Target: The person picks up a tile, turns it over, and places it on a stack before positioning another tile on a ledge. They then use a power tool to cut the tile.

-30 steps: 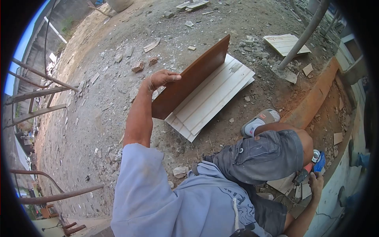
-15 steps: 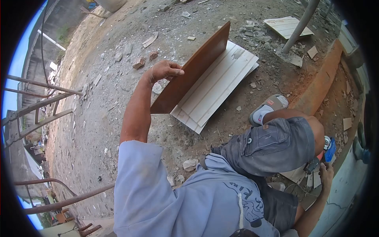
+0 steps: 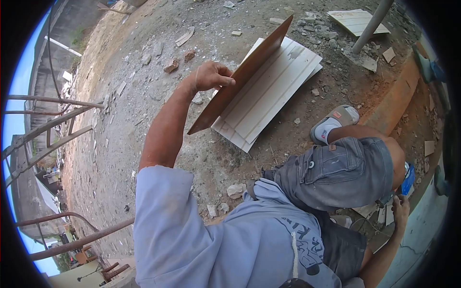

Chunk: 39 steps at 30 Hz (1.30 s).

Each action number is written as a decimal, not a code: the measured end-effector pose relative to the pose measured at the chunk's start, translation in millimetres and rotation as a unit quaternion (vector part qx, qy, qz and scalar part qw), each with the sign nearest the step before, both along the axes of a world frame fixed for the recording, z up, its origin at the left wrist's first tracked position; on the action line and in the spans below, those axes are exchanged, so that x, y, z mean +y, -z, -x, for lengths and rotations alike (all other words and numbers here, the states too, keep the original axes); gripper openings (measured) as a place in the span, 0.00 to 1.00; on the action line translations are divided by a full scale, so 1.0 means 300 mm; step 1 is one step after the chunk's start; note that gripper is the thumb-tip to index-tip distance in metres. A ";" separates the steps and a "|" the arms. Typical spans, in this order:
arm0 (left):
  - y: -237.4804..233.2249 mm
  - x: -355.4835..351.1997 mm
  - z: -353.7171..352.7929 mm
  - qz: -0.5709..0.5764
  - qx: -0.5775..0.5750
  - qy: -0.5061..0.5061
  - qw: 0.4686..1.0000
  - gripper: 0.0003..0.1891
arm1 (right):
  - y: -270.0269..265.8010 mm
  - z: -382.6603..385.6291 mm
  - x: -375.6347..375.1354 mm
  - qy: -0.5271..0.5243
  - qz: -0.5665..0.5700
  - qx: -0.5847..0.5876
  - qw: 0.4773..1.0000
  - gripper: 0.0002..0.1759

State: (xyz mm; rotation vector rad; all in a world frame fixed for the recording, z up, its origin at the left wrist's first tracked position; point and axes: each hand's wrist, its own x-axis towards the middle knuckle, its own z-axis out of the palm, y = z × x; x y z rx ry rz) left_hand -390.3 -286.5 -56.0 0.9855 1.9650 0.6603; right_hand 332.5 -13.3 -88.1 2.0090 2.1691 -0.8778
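My left hand [image 3: 214, 77] grips the long edge of a thin brown board [image 3: 245, 77], which stands tilted on edge over a stack of pale grooved panels [image 3: 273, 86] on the ground. Its thumb shows on the near side of the board; the other fingers are partly hidden. At the lower right, my right hand [image 3: 400, 209] has its fingers curled beside my knee, near a dark tool [image 3: 385, 199] and a blue object [image 3: 408, 179]. Whether it holds anything is not clear.
A metal pole [image 3: 372, 26] rises beside another pale panel [image 3: 357, 21]. A rusty beam [image 3: 396, 101] lies at the right along a wall. Rusty bars [image 3: 57, 99] jut in from the left. Another person's foot [image 3: 423, 65] is at the right edge. Rubble [image 3: 171, 66] dots the ground.
The brown board has tipped over more to the upper left with my left hand on it, baring a pale panel edge behind it. A foot has come into view at the upper right.
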 end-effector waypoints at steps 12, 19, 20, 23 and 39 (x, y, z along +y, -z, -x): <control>0.081 0.073 -0.298 0.008 0.263 0.111 0.958 0.19 | -0.092 0.053 -0.057 0.020 -0.021 -0.017 0.999 0.21; 0.312 0.090 -0.491 0.026 0.397 0.175 0.900 0.18 | -0.022 -0.101 -0.064 -0.016 -0.106 -0.039 0.993 0.24; 0.368 0.074 -0.488 0.021 0.397 0.181 0.899 0.18 | -0.052 -0.080 -0.082 -0.008 -0.107 -0.041 0.993 0.24; 0.537 0.020 -0.449 0.074 0.425 0.156 0.889 0.20 | -0.127 -0.028 -0.114 0.054 -0.057 -0.062 0.995 0.21; 0.625 -0.070 -0.119 0.022 0.461 -0.208 0.862 0.27 | -0.136 0.075 -0.136 0.026 -0.049 -0.028 0.998 0.22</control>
